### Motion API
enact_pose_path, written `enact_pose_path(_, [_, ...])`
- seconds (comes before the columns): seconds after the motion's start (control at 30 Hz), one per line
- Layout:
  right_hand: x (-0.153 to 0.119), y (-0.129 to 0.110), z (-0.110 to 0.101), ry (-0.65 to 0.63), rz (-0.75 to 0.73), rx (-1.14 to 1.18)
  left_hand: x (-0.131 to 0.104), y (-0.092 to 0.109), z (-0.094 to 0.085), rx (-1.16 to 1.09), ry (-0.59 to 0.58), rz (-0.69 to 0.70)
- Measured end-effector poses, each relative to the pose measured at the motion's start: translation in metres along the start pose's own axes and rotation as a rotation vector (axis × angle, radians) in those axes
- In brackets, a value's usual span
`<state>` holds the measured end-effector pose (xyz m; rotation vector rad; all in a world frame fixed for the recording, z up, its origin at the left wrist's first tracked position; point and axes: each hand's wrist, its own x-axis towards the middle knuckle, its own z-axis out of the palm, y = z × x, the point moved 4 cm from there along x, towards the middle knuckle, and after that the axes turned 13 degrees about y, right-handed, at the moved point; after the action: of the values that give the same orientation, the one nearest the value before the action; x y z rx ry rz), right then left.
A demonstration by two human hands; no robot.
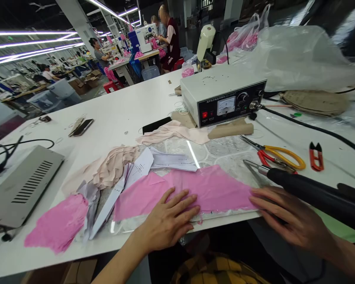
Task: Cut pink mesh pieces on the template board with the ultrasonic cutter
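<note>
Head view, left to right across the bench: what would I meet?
Grey vented metal box, gathered beige fabric, left hand on flat pink fabric, right hand at that fabric's right end.

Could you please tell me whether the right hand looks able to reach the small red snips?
Probably yes, though not directly: in this view the black pen-like tool lies between the right hand and the small red snips, so reaching might mean going around.

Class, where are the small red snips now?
In the head view, the red snips lie at right on the white table, just right of the yellow-handled tool, beyond the right hand.
</note>
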<state>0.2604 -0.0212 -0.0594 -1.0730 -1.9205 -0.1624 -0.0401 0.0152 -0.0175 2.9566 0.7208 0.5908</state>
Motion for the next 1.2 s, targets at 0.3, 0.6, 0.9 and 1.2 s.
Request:
enact_pose_path(0.3, [-0.015,-0.002,-0.013,0.026,-0.008,-0.15,0.008,0.002,-0.001,0.043,0.027,0.087])
enact_pose_path(0.6, [-0.014,-0.015,-0.014,0.05,-0.056,-0.055,0.006,-0.001,0.002,0.051,-0.011,0.129])
enact_pose_path(0.9, [-0.006,-0.017,-0.007,0.054,-0.045,0.017,0.004,-0.003,-0.001,0.106,-0.027,0.144])
enact_pose_path(1.2, [-0.018,-0.01,-0.006,0.128,-0.029,-0.028,0.002,-0.009,-0.004,0.08,-0.06,0.141])
